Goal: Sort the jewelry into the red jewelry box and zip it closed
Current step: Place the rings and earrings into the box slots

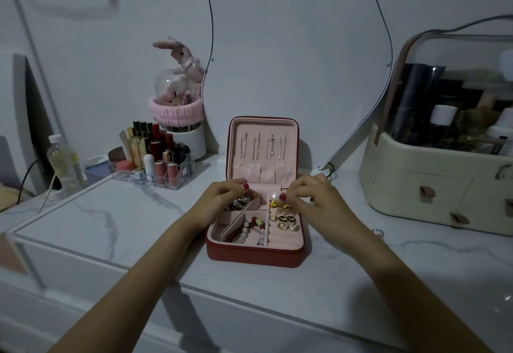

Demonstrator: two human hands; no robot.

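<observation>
Red jewelry box point(254, 254) open on marble tabletop, lid upright, pink lining. Lid interior holds thin chain necklaces point(262, 145) hanging above gathered pocket. Base divided into compartments: dark beaded piece point(239, 203) back left; red-and-white bead bracelets point(251, 230) front left; large pearl point(274, 196) and gold pearl earrings point(286, 220) right; ring rolls front right.

Bare counter point(116, 230) at 9 and 6 o'clock of box point(254, 252): open approach. Lipstick rack point(155, 164) blocks 10 o'clock. Cream case point(433, 186) blocks 3 o'clock. Upright lid point(262, 150) and mirror point(299, 61) close 12 o'clock.
</observation>
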